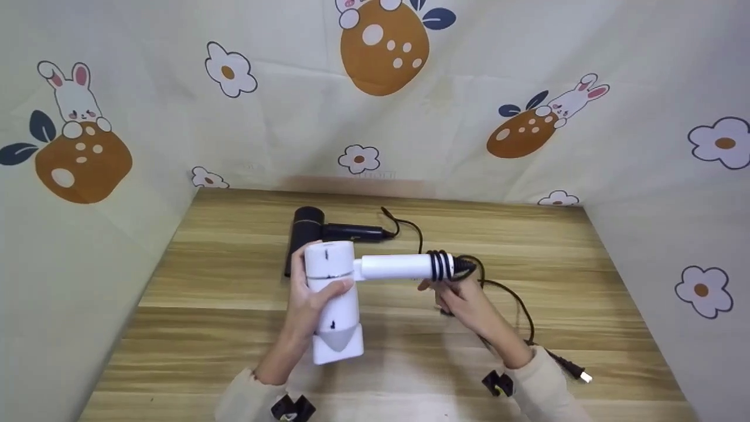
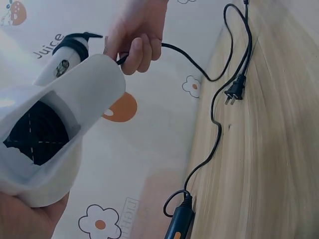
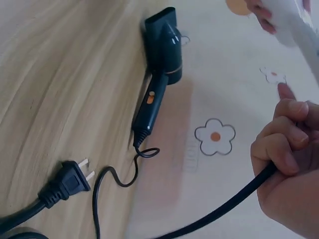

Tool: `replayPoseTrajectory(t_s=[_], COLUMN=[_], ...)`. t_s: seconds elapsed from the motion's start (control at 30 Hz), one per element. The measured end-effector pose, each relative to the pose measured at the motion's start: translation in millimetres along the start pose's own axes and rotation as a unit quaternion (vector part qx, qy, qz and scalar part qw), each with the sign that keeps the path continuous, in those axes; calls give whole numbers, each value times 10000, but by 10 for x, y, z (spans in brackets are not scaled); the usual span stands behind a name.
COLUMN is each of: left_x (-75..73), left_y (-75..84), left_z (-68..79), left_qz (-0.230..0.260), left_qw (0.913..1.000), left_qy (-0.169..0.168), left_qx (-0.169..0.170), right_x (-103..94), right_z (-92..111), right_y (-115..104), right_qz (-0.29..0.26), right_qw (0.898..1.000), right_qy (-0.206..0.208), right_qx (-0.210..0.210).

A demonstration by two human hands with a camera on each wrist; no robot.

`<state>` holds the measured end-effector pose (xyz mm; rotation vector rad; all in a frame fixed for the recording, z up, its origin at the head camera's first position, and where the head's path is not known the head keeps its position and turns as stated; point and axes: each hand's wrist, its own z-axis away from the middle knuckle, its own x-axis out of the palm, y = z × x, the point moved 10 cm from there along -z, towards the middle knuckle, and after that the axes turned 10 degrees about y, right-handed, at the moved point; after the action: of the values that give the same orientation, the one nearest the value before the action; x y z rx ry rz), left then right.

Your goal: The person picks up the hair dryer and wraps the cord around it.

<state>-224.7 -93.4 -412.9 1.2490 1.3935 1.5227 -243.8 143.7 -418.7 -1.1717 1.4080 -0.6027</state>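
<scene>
In the head view my left hand [image 1: 306,308] grips the barrel of a white hair dryer [image 1: 337,302], thumb across its front. The dryer is raised off the table, its flat nozzle towards me and its handle [image 1: 391,267] pointing right. Black cord loops [image 1: 440,265] are wound round the handle's end. Just below them my right hand [image 1: 469,303] curls its fingers round the black cord [image 3: 234,200], as the right wrist view shows. From that hand the cord runs on down to the table.
A black hair dryer [image 1: 307,231] lies behind on the wooden table [image 1: 222,281], its thin cord [image 1: 419,231] trailing right. A two-pin plug [image 1: 569,367] lies at the right front. Patterned cloth walls [image 1: 293,129] enclose the table's back and sides.
</scene>
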Motion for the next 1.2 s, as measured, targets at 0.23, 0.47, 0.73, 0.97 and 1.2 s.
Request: replayPoseTrajectory(t_s=[0.23, 0.47, 0.73, 0.97, 1.2], left_x=[-23, -18, 27, 87, 129], left_y=[-45, -67, -67, -100, -153], left_z=[-47, -52, -31, -11, 2], left_qz=[-134, -341, -741, -1073, -1353], left_qw=[9996, 9992, 9970, 9930, 9879], left_qy=[263, 165, -47, -415, -755], left_qx=[-8, 125, 235, 268, 118], right_x=[93, 48, -105, -183, -291], right_z=[142, 246, 288, 242, 164], right_y=[-369, -670, -865, -943, -895], right_qz=[2153, 3203, 2880, 3014, 3014], right_qw=[9661, 9187, 9207, 9068, 9085], right_qy=[254, 583, 635, 645, 750], right_qx=[-1401, -2238, -2558, -2876, -2797])
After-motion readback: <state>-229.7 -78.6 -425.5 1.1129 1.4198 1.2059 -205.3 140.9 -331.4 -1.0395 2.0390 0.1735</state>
